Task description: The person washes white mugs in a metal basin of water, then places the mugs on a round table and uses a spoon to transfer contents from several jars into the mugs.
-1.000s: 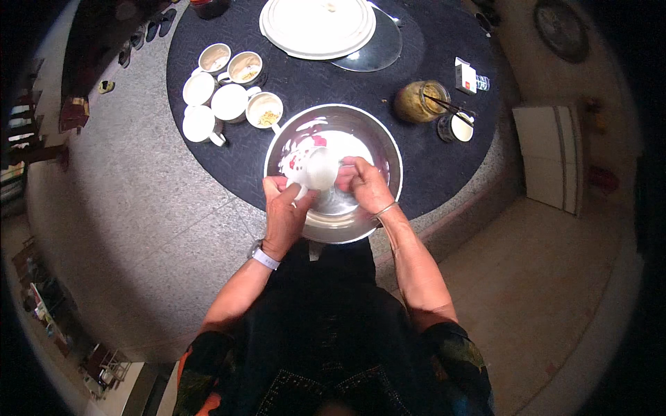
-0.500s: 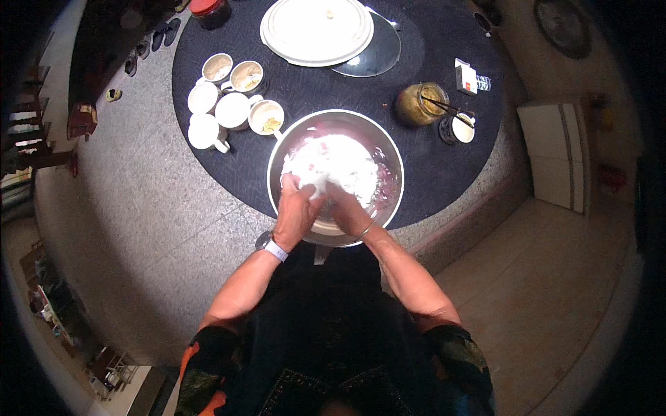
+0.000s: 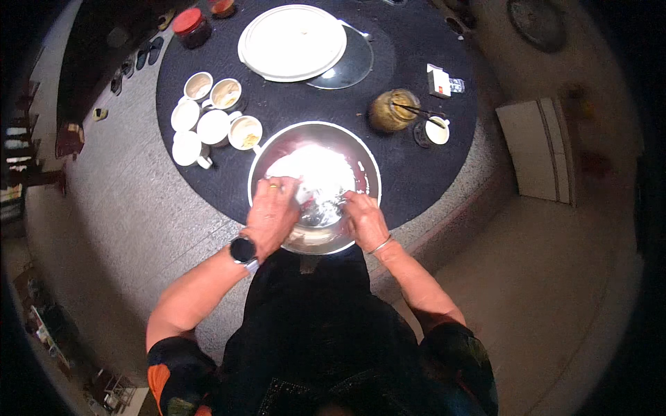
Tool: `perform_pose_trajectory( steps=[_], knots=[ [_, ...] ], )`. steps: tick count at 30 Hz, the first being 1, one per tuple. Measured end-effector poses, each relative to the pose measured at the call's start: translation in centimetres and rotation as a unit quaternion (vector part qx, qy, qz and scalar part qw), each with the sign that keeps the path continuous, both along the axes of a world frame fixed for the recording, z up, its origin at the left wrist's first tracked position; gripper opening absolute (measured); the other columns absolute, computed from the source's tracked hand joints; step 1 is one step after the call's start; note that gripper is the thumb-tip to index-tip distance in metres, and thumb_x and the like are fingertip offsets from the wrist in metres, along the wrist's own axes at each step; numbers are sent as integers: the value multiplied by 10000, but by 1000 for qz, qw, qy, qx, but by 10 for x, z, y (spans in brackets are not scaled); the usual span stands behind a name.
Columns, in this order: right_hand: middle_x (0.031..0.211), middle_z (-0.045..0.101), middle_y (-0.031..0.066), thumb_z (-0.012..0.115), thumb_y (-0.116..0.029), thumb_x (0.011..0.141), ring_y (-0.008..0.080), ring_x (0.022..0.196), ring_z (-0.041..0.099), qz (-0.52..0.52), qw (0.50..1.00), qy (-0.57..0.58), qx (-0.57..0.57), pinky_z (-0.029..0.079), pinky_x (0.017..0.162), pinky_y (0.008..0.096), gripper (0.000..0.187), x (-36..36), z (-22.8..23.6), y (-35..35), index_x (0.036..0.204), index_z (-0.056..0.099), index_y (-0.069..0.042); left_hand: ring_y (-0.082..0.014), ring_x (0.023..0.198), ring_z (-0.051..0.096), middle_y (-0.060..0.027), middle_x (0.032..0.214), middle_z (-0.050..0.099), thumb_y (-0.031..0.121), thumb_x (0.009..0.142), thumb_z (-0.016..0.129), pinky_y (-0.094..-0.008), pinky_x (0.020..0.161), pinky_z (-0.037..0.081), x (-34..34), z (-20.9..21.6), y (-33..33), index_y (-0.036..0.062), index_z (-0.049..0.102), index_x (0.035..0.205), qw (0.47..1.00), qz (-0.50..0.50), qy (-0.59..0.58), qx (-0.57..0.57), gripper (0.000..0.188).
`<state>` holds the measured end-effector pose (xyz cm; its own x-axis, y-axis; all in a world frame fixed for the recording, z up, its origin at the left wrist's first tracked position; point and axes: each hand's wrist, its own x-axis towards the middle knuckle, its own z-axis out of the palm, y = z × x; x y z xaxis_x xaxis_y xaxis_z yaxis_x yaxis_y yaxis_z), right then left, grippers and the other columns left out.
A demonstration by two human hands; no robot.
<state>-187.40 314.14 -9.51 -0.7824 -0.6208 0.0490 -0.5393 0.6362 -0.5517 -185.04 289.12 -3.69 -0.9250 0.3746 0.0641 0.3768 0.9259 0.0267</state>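
Note:
A wide metal basin [image 3: 373,159] stands at the near edge of the round dark table. Inside, a bright white mass [image 3: 312,168] is washed out by glare, with dark pink patches and shiny glints around it; I cannot tell what it is. My left hand [image 3: 272,211], with a watch on its wrist, is bent over the basin's left side, fingers curled in at the white mass. On the right, my right hand [image 3: 366,220] reaches over the near rim with its fingers drawn together. Whatever lies under the fingertips is too bright to make out.
Several white mugs [image 3: 214,127] cluster left of the basin. A jar of yellowish food [image 3: 390,111] with dark chopsticks and a cup [image 3: 437,130] stand right. Farther back are a white oval lid [image 3: 293,41], a glass lid [image 3: 349,66], a small box [image 3: 438,81] and a red-lidded jar [image 3: 189,26].
My hands were together over the middle of the basin and are now apart, the left at its left side, the right at its right. The whole view has shifted slightly.

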Motion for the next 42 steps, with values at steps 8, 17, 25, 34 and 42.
perform_pose_trajectory(
  steps=[8, 17, 25, 34, 42],
  knots=[
    [976, 626, 126, 476, 135, 782, 238, 939, 633, -325, 942, 20, -78, 523, 843, 344, 337, -95, -39, 133, 1035, 643, -13, -273, 926, 508, -125, 971, 485, 175, 755, 725, -385, 797, 422, -2, 24, -18, 31, 703, 797, 966, 134, -136, 177, 151],
    [1350, 451, 201, 479, 169, 692, 377, 1271, 431, -206, 972, 65, 89, 356, 1087, 378, 768, -228, -58, 220, 1408, 407, -99, -136, 942, 505, -28, 1021, 542, 186, 856, 727, -278, 792, 428, 74, -2, -43, 27, 719, 923, 677, 409, -118, 600, 172],
    [1159, 553, 266, 523, -39, 853, 454, 1091, 525, -167, 945, -19, 279, 468, 923, 452, 260, -268, -46, 226, 1107, 580, -26, -134, 898, 509, -24, 961, 545, 245, 913, 646, -283, 803, 414, 97, -43, -88, -8, 677, 875, 618, 518, -53, 588, 257],
    [767, 598, 61, 520, -144, 952, 142, 673, 596, -248, 907, -340, 0, 505, 614, 275, 161, -206, -67, 279, 864, 600, -37, -133, 896, 504, -32, 932, 542, 265, 924, 640, -284, 792, 411, 54, -103, -109, -17, 657, 891, 654, 520, -79, 544, 285],
    [935, 609, 68, 532, -262, 990, 226, 832, 656, -377, 745, -469, -289, 599, 647, 394, 252, -69, 46, 186, 1100, 546, -36, -161, 912, 530, -52, 959, 568, 274, 917, 656, -294, 841, 419, 40, -132, -118, -9, 679, 966, 667, 499, -81, 548, 288]
  ],
)
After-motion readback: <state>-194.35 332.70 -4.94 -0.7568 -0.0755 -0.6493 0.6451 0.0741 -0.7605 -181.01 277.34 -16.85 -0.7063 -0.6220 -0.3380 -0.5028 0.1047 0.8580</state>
